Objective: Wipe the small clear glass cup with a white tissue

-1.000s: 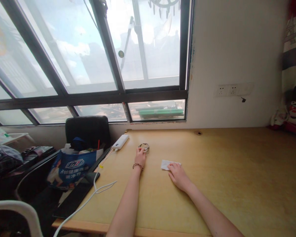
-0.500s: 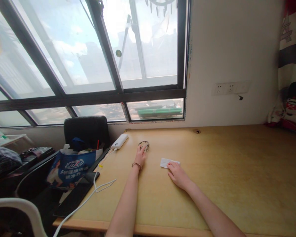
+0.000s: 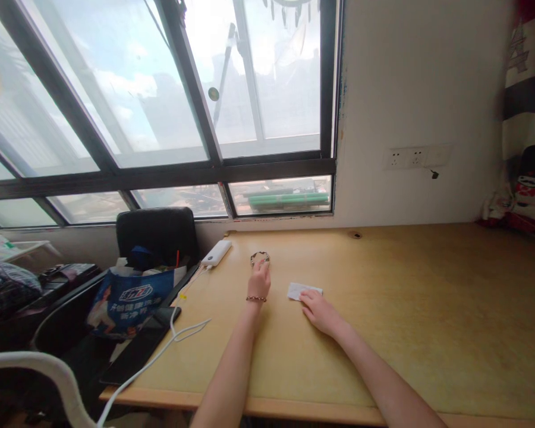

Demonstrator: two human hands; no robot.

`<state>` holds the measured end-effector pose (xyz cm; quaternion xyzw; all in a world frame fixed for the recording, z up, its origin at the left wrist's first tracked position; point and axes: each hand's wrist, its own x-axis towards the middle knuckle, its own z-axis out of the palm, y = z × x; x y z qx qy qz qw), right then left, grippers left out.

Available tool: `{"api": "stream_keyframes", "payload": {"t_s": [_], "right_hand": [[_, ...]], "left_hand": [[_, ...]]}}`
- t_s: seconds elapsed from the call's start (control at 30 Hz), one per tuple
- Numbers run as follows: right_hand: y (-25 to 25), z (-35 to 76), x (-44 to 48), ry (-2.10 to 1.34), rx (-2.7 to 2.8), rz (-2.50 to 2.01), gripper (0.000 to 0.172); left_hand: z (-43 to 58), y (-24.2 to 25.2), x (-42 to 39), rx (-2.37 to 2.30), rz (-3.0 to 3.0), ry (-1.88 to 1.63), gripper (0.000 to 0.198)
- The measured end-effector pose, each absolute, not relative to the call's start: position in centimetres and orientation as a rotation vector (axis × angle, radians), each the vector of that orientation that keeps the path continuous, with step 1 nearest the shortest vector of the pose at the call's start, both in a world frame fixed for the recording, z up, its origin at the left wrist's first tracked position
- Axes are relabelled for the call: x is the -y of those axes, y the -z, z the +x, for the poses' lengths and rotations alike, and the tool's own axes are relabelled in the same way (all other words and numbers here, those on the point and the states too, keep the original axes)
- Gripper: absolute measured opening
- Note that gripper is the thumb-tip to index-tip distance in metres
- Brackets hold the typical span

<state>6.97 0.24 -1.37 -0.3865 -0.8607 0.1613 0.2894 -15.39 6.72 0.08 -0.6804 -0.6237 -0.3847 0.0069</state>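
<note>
My left hand (image 3: 259, 282) reaches to a dark-and-light beaded ring (image 3: 260, 254), bracelet-like in shape, on the wooden table (image 3: 405, 333). Its fingers are drawn together over the ring's near edge and cover part of it; the exact grip is hard to make out. A beaded bracelet (image 3: 255, 299) circles my left wrist. To the right, my right hand (image 3: 321, 312) has its fingers closed on the near right part of a folded white cloth (image 3: 296, 290), which lies flat on the tabletop; it could be a tissue.
A white power bank (image 3: 217, 253) with a white cable (image 3: 175, 334) sits at the table's left edge. Beyond that edge stand a black chair (image 3: 157, 230) and a blue printed bag (image 3: 127, 300). Wall and window close off the far side, with sockets (image 3: 405, 157) above the table.
My left hand has shifted slightly right and its fingers have come together at the ring's near side. My right hand and the cloth sit slightly further left in view.
</note>
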Motion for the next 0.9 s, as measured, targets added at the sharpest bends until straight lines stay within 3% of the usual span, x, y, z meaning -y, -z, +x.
{"api": "stream_keyframes", "payload": {"t_s": [0.2,0.33,0.5,0.67,0.9], "right_hand": [[1.4,7.1,-0.3,-0.537,2.269,-0.857,0.032],[1.3,7.5,0.0,-0.592,2.288,-0.789,0.033],[1.3,8.4,0.5,-0.543,2.184,-0.923,0.026],[1.7,9.0,0.4,-0.476,2.067,-1.129,0.032],[1.9,9.2,0.1,-0.474,2.030,-1.146,0.035]], "left_hand": [[-8.7,1.6,-0.8,1.652,-2.774,0.845,0.032],[-8.7,3.0,1.9,1.697,-2.794,0.639,0.045],[-13.0,2.5,4.2,1.936,-2.529,0.393,0.043],[-18.8,2.2,4.7,2.001,-2.388,0.441,0.029],[-23.0,2.0,3.4,1.956,-2.418,0.602,0.028]]}}
